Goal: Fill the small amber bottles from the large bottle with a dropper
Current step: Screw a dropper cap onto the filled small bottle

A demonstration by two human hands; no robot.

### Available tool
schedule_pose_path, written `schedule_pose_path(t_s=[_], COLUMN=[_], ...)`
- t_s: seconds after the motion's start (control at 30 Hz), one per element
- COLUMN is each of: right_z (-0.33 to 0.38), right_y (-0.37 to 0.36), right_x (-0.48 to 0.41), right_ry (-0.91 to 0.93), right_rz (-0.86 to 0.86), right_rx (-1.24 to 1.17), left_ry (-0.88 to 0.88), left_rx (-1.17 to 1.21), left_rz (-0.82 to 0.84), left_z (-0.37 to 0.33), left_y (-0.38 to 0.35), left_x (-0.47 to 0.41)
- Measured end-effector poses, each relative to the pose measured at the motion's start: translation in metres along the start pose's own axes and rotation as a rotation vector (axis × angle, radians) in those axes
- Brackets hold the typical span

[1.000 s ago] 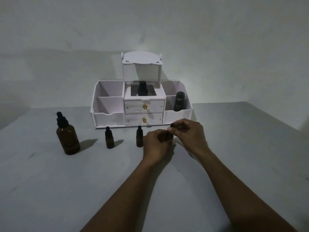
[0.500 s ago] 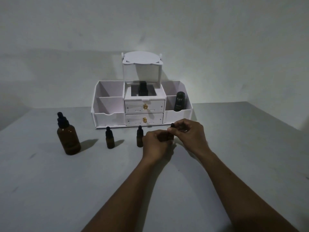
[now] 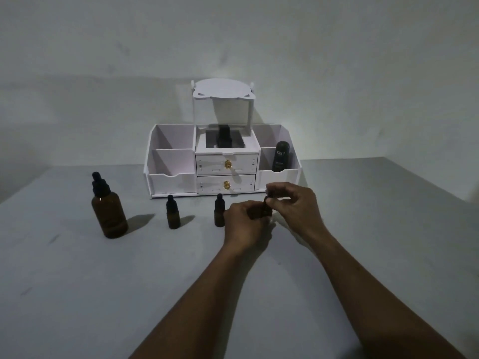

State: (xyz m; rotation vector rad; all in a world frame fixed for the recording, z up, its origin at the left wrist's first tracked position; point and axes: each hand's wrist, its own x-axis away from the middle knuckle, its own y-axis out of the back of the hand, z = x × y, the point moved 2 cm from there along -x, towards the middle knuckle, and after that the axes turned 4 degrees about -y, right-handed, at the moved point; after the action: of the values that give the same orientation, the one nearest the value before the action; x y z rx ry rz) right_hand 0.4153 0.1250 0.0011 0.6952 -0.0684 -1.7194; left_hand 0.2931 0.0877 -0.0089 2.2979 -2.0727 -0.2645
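A large amber bottle with a black dropper cap stands at the left of the grey table. Two small amber bottles with black dropper caps stand upright to its right. My left hand wraps a third small amber bottle, mostly hidden by my fingers. My right hand pinches that bottle's black cap from above with fingertips.
A white cosmetic organiser with two gold-knobbed drawers stands at the back of the table against the wall. A dark "Kahf" bottle stands in its right compartment, and another dark bottle sits in its top middle slot.
Both hands have stayed at the third small bottle; my right fingers have shifted slightly on its cap. The other bottles have not moved.
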Motion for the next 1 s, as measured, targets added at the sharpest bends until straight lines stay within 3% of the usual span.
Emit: schedule_pose_path(t_s=[1.0], right_z=[0.0001], right_y=[-0.0012], right_x=[-0.0010], right_ry=[-0.017], right_rz=[-0.008], right_rx=[-0.019], left_ry=[-0.007], left_rx=[-0.011], left_rz=[-0.001], left_z=[0.0016], left_y=[-0.0002], left_x=[-0.0030])
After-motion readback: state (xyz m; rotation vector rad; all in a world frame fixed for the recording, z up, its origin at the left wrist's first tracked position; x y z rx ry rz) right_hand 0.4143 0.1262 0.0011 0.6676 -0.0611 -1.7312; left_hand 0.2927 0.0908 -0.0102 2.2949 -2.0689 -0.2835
